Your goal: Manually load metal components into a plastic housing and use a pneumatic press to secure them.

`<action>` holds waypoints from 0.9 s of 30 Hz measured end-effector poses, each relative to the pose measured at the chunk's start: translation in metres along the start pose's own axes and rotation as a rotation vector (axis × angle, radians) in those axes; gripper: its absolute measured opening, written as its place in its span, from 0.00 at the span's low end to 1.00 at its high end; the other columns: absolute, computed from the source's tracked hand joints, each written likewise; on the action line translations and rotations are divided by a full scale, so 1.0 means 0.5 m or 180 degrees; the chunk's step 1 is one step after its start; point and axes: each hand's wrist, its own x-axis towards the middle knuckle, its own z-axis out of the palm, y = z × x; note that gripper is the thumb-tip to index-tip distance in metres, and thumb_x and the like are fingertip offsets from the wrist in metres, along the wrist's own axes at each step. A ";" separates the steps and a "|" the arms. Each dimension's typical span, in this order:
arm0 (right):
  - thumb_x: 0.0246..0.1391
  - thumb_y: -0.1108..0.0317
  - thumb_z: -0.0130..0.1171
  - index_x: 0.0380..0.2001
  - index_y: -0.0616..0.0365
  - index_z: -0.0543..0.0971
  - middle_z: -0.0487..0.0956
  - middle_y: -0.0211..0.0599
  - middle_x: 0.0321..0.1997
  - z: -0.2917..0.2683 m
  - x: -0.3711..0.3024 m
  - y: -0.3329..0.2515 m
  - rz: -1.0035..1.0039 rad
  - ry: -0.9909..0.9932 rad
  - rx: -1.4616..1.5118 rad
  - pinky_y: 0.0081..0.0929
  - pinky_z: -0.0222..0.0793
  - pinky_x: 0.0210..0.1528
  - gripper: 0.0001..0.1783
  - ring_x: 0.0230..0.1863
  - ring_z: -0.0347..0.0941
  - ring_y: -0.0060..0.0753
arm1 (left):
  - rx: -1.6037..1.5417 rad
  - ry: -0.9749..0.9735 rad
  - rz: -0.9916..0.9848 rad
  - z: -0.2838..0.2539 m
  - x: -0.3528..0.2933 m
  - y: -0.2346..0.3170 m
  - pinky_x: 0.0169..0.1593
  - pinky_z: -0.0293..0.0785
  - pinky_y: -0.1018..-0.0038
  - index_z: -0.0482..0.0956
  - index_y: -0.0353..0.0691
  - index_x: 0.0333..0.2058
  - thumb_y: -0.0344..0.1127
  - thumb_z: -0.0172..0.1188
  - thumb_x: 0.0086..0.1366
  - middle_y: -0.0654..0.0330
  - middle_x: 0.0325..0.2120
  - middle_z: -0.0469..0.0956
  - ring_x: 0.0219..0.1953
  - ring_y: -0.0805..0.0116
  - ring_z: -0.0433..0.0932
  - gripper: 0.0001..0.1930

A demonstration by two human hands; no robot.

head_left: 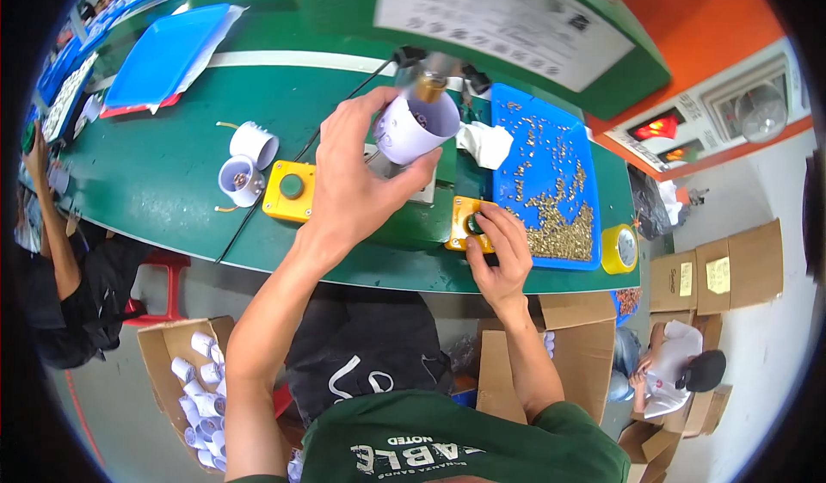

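My left hand (351, 160) grips a pale lavender plastic cup-like part (404, 136) between thumb and fingers, its open end tilted up and to the right. A brass-coloured machine tip (429, 87) stands right at the cup's mouth; whether they touch I cannot tell. Small dark bits show inside the cup. My right hand (506, 255) rests on a yellow button box (460, 222), fingertips on its dark green button and thumb spread at its near edge. Another yellow button box (280, 192) with a green button sits left of my left wrist.
Two similar white cups (253, 144) stand on the green table (172, 173). A blue tray (551, 160) holds many small brass-coloured pieces, beside crumpled white tissue (484, 145) and yellow tape (619, 249). The green machine housing (516, 18) hangs overhead. A carton (163, 358) holds more cups. Other people sit nearby.
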 end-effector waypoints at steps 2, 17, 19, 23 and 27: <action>0.41 0.79 0.66 0.40 0.67 0.79 0.79 0.49 0.49 -0.005 0.000 -0.001 0.0061 -0.0017 -0.0028 0.42 0.71 0.53 0.18 0.51 0.75 0.53 | 0.0035 0.0338 0.0005 -0.017 -0.002 -0.011 0.50 0.70 0.66 0.72 0.35 0.49 0.34 0.73 0.46 0.54 0.42 0.78 0.44 0.58 0.77 0.31; 0.44 0.81 0.63 0.42 0.67 0.79 0.78 0.48 0.50 -0.009 0.003 0.005 -0.0023 -0.0037 -0.0148 0.41 0.71 0.54 0.17 0.51 0.75 0.52 | 0.3670 0.0951 -0.1350 -0.489 -0.148 -0.314 0.60 0.64 0.57 0.69 0.29 0.56 0.53 0.67 0.58 0.40 0.50 0.74 0.55 0.47 0.72 0.37; 0.44 0.81 0.63 0.42 0.67 0.79 0.78 0.48 0.50 -0.010 0.001 0.008 -0.0019 -0.0033 -0.0149 0.41 0.71 0.54 0.17 0.51 0.75 0.51 | 0.3239 0.0973 -0.0826 -0.424 -0.140 -0.243 0.61 0.62 0.59 0.67 0.30 0.58 0.47 0.68 0.60 0.42 0.53 0.71 0.58 0.49 0.69 0.35; 0.44 0.80 0.64 0.42 0.66 0.79 0.79 0.48 0.50 -0.008 0.002 0.003 -0.0020 -0.0016 -0.0117 0.41 0.71 0.54 0.17 0.51 0.75 0.51 | 0.2012 -0.0266 -0.0735 -0.331 -0.136 -0.154 0.61 0.63 0.61 0.68 0.32 0.58 0.41 0.70 0.57 0.47 0.52 0.74 0.56 0.52 0.71 0.34; 0.42 0.80 0.65 0.42 0.66 0.79 0.79 0.47 0.49 -0.009 0.001 0.003 -0.0011 0.0024 -0.0071 0.41 0.72 0.53 0.19 0.51 0.75 0.51 | 0.1458 -0.0442 -0.1449 -0.281 -0.127 -0.155 0.56 0.69 0.65 0.72 0.32 0.54 0.36 0.71 0.55 0.48 0.47 0.78 0.51 0.57 0.76 0.30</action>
